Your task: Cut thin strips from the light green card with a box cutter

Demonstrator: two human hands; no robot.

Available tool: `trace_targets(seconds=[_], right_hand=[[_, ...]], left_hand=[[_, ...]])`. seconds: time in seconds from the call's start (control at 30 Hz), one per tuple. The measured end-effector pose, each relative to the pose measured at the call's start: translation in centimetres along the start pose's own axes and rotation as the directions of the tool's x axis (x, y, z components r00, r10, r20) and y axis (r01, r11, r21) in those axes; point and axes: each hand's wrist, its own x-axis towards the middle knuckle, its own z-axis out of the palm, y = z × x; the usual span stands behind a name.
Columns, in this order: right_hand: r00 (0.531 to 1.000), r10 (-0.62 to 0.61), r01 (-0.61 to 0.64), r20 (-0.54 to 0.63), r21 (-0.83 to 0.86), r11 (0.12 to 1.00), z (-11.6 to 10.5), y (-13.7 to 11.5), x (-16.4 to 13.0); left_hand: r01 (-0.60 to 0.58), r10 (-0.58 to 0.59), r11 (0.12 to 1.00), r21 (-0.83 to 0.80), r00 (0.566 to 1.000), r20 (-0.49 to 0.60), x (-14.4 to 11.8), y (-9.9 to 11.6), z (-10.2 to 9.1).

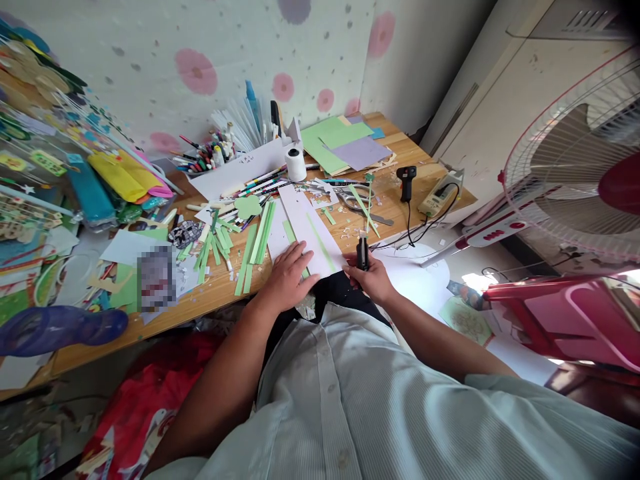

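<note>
Hands work at the near edge of a cluttered wooden desk (410, 170); the left hand (289, 277) lies flat with fingers spread, pressing down on a long white sheet of card (305, 227) that runs away from the person toward the middle of the desk; the right hand (373, 279) is curled closed around a small black tool (363, 252), held upright just beside the card's near right corner; whether its tip touches the card I cannot tell; a thin green strip (320, 241) lies along the card, and more green strips (255, 250) are scattered just left of it; scissors (353, 199) rest beyond the card, near a roll of white thread (295, 163); a white box of pens and markers (235, 167) stands against the wall; coloured paper sheets (340, 143) are stacked at the far end; a black glue gun (407, 180) stands near the right edge, its cord trailing off the desk; a fan (575, 167) stands to the right.
</note>
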Motion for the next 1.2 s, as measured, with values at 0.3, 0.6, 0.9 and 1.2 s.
trace_targets(seconds=[0.3, 0.6, 0.9, 1.2], right_hand=[[1.000, -0.003, 0.003, -0.002, 0.020, 1.000, 0.0, -0.2, -0.2], [1.000, 0.005, -0.005, -0.011, 0.005, 1.000, 0.0, -0.2, -0.2], [1.000, -0.002, 0.002, 0.009, 0.019, 1.000, -0.1, 0.5, 0.2], [1.000, -0.009, 0.009, 0.007, 0.019, 1.000, 0.0, 0.4, 0.1]], left_hand=[[-0.048, 0.045, 0.996, -0.075, 0.998, -0.043, 0.3, -1.1, -0.3], [-0.054, 0.054, 0.998, -0.023, 0.999, -0.003, -0.3, -0.8, -0.3], [-0.030, 0.030, 0.999, -0.020, 1.000, -0.004, -0.2, -0.4, -0.3], [-0.008, 0.008, 1.000, -0.012, 1.000, 0.002, -0.1, -0.2, 0.0]])
